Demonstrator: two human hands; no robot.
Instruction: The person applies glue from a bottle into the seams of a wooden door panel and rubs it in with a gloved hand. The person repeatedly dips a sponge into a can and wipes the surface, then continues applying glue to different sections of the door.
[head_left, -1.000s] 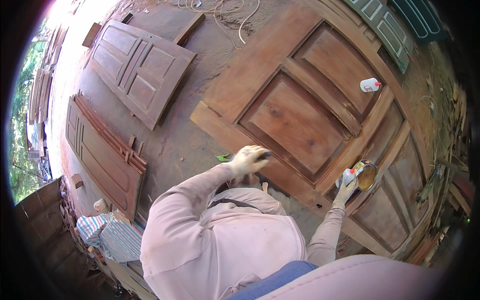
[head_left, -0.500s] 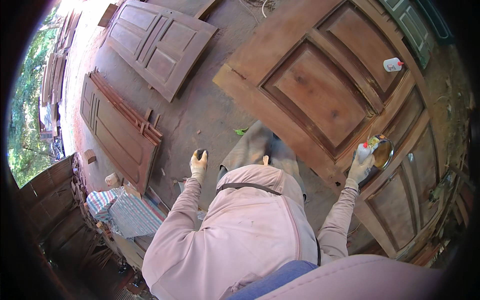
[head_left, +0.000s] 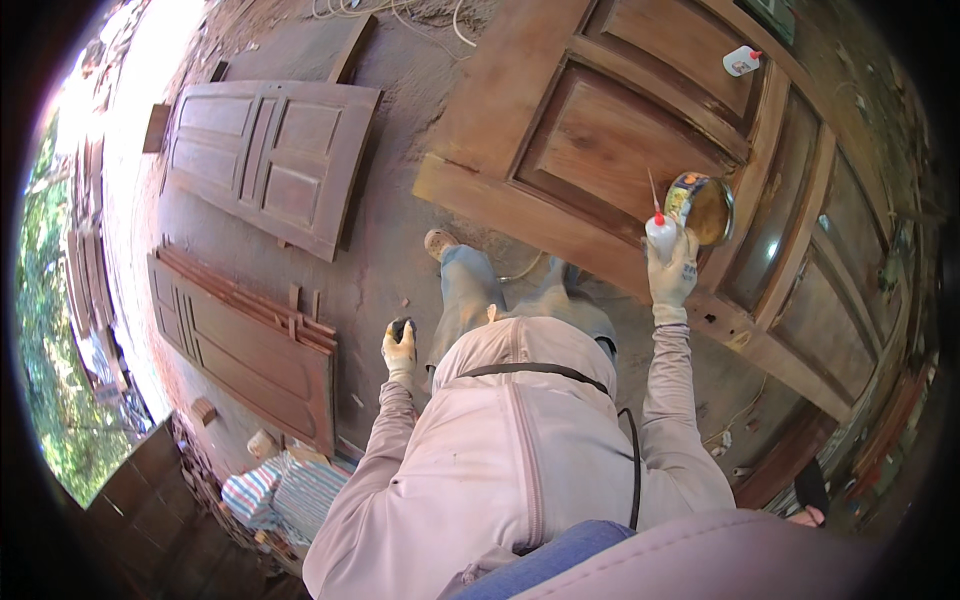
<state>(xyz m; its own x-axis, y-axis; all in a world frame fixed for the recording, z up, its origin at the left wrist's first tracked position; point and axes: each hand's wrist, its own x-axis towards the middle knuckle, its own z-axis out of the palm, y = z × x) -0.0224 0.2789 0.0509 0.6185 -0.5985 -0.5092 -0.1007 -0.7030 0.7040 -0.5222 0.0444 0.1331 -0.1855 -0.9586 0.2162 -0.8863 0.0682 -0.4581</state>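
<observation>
In a whitish work glove, my right hand (head_left: 672,278) grips a small white squeeze bottle (head_left: 660,236) with a red cap and a thin nozzle pointing up. Against the same hand is a round open tin (head_left: 714,212) with a colourful label, apparently held together with the bottle. Both are above a large brown panelled wooden door (head_left: 610,130) lying to my right. My left hand (head_left: 399,352), also gloved, is closed around a small black object (head_left: 401,327) whose kind I cannot make out; it hangs at my left side, away from the doors.
Another white bottle (head_left: 741,61) with a red tip lies on the big door. To the left are a panelled door (head_left: 270,160) and a stack of door panels with strips (head_left: 250,345). Striped cloth (head_left: 300,495) lies near the lower left. A pale hose (head_left: 460,25) runs along the far ground.
My view has turned, and the doors sit differently in it. My right hand has moved forward and inward over the big door with the bottle and tin. The left hand keeps its black object.
</observation>
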